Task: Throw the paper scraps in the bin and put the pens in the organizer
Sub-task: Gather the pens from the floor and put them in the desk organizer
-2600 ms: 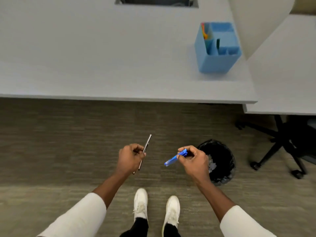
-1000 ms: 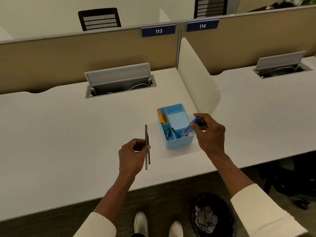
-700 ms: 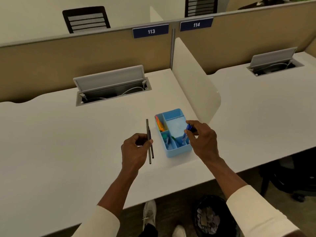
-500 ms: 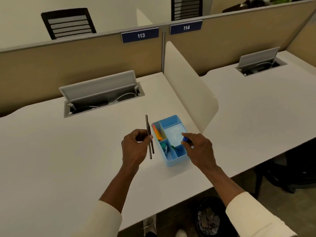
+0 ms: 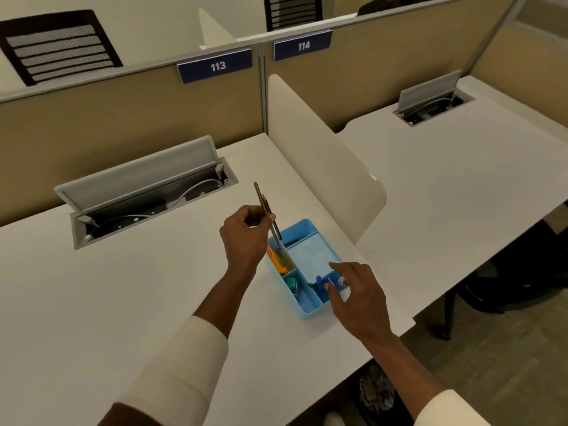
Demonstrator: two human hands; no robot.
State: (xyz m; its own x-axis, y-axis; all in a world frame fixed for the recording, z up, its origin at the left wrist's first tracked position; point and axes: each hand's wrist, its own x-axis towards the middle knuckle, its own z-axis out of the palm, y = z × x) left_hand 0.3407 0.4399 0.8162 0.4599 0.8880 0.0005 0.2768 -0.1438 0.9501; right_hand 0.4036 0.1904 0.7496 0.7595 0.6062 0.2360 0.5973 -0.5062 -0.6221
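Observation:
A light blue organizer (image 5: 319,250) with several compartments stands on the white desk (image 5: 123,296) near the divider. My left hand (image 5: 246,238) is shut on two thin dark pens (image 5: 266,210), their lower tips over the organizer's far left compartment, which holds orange pens (image 5: 278,262). A blue pen (image 5: 321,287) stands in a near compartment. My right hand (image 5: 358,298) hovers just beside it with fingers apart, holding nothing. The black bin (image 5: 376,392) with paper scraps shows under the desk edge.
A rounded white divider (image 5: 322,161) rises right behind the organizer. An open cable hatch (image 5: 144,192) sits at the desk's back left. A second desk (image 5: 461,179) lies to the right, with a black chair base (image 5: 507,272) beneath it.
My right hand has lowered the blue pen into the organizer and let it go. My left hand has carried the two dark pens right, over the organizer. The view has shifted left.

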